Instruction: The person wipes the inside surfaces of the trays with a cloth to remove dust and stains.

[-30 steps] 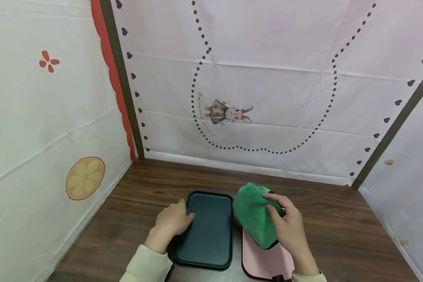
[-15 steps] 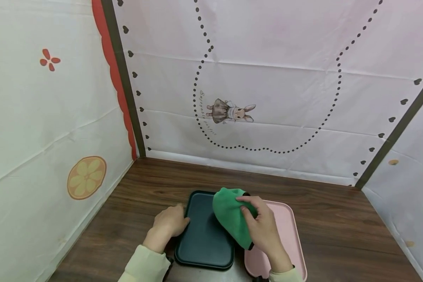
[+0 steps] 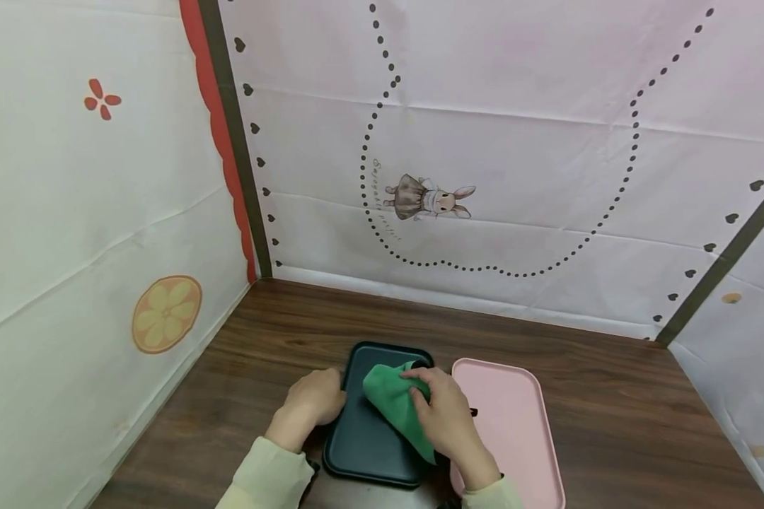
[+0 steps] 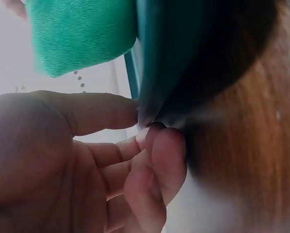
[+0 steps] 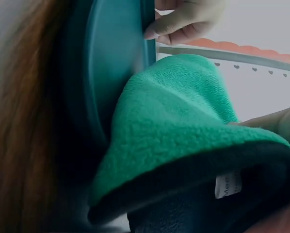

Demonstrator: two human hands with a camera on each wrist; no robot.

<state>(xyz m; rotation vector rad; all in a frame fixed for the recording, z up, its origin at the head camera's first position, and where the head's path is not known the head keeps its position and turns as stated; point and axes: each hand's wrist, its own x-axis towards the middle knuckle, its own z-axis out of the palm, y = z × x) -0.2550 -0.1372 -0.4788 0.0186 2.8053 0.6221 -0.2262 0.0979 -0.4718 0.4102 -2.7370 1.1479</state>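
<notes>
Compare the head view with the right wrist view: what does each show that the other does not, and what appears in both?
Only the head view: the pink tray, the rabbit print and the orange-slice print.

Only the right wrist view: the white label inside the green fuzzy item.

Both: that item, the dark tray, left grip, right grip, red scalloped border and wooden table.
</notes>
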